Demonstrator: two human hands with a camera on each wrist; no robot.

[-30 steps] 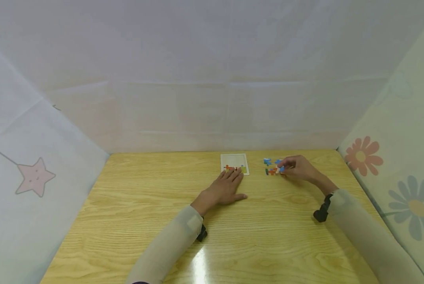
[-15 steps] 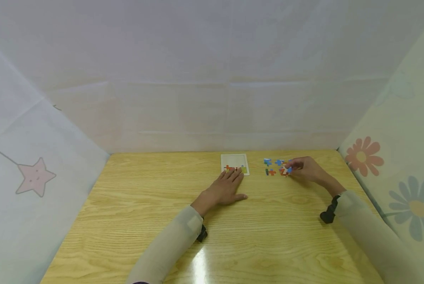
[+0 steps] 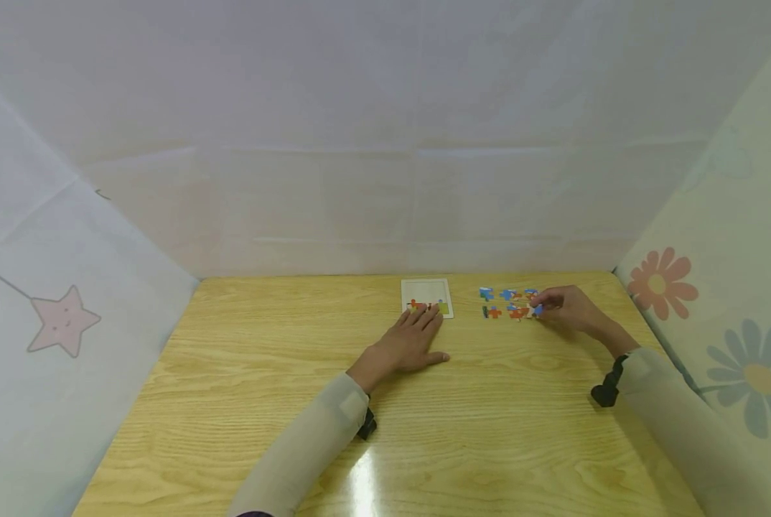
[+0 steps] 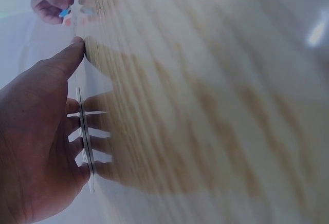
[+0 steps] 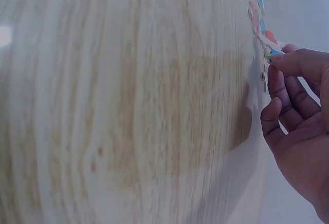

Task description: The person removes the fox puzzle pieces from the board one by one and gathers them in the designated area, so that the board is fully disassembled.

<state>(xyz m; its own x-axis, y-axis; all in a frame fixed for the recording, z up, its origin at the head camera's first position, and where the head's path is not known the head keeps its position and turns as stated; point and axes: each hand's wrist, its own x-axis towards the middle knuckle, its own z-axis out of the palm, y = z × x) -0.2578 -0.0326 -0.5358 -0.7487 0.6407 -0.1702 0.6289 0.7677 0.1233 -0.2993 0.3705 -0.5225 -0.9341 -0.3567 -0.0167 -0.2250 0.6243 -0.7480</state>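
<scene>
My left hand (image 3: 411,341) lies flat with its fingers spread, fingertips on the lower edge of a white puzzle board (image 3: 427,291). A few colored pieces are set along the board's bottom; the fingers partly cover them. In the left wrist view the board (image 4: 86,136) appears edge-on under the fingertips. To the right, several loose puzzle pieces (image 3: 494,313) in blue, red and green lie in two rows. At their right end my right hand (image 3: 569,309) pinches a partly blue puzzle piece (image 3: 538,310) between thumb and fingers. In the right wrist view its fingers hide much of that piece.
A wooden table (image 3: 456,431) stretches toward me. Behind it hangs a pale cloth wall (image 3: 385,208), with printed side walls left and right. Dark wrist devices are strapped on both arms, such as the right wrist device (image 3: 608,388).
My right hand has moved right along the loose pieces with the pinched piece, uncovering more pieces in both rows. The left hand has stayed on the board.
</scene>
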